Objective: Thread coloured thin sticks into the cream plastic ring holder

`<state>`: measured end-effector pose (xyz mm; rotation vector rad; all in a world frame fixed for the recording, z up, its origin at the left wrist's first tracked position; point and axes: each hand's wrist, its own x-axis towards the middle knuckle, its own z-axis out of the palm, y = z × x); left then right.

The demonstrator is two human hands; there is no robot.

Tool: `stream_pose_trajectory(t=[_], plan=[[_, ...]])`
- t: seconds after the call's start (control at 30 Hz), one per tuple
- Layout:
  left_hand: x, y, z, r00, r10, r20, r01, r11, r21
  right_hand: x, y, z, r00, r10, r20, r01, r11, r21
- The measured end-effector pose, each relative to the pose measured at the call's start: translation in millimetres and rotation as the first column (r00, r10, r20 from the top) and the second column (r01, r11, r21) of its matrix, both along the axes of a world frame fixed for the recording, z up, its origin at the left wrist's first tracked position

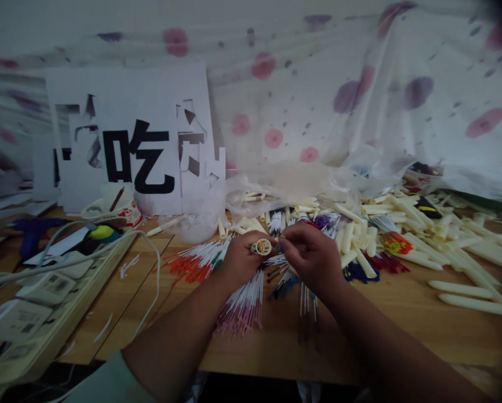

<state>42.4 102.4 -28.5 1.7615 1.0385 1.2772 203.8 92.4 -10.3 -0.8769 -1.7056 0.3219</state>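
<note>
My left hand (241,254) is closed around a short cream tube (263,247), its round open end facing me with bits of colour at the rim. Close beside it, my right hand (312,254) has thumb and forefinger pinched together near that end. A speck of blue shows at those fingertips, too small to name. Below and around my hands lie bundles of thin white sticks with coloured ends: orange ones (194,262) to the left, pink ones (240,313) nearer me, and dark blue ones (285,285) between my hands.
Cream tubes (414,215) are heaped at the right and back. A power strip (61,305) with plugs and white cables lies left, near a blue glue gun (34,232). White cut-out boards (150,89) lean behind, before a spotted plastic sheet (301,73).
</note>
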Motion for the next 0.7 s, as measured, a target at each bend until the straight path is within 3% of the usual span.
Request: stream_pose_trajectory(t=[0.07, 0.13, 0.2, 0.43, 0.7], plan=[[-1, 1, 0.5, 1.0, 0.026, 0.003, -0.027, 0.995, 0.1, 5, -10, 9.3, 0.978, 0.012, -0.21, 0.024, 0.986, 0.166], [-3, 3, -0.5, 0.999, 0.05, -0.02, -0.047, 0.987, 0.153, 9, -21, 17.9, 0.896, 0.071, -0.438, 0.07, 0.952, 0.297], [-3, 5, -2.6, 0.997, 0.047, -0.063, -0.036, 0.985, 0.168, 13, -32, 22.8, 0.846, 0.119, -0.52, 0.08, 0.935, 0.345], [-3, 6, -7.2, 0.986, 0.026, -0.163, 0.008, 0.979, 0.204, 17, -40, 20.3, 0.971, 0.174, -0.163, -0.109, 0.931, 0.349], [-2, 5, -5.7, 0.98, 0.026, -0.197, 0.016, 0.978, 0.206, 12, -38, 32.5, 0.98, 0.185, 0.069, -0.197, 0.921, 0.336]])
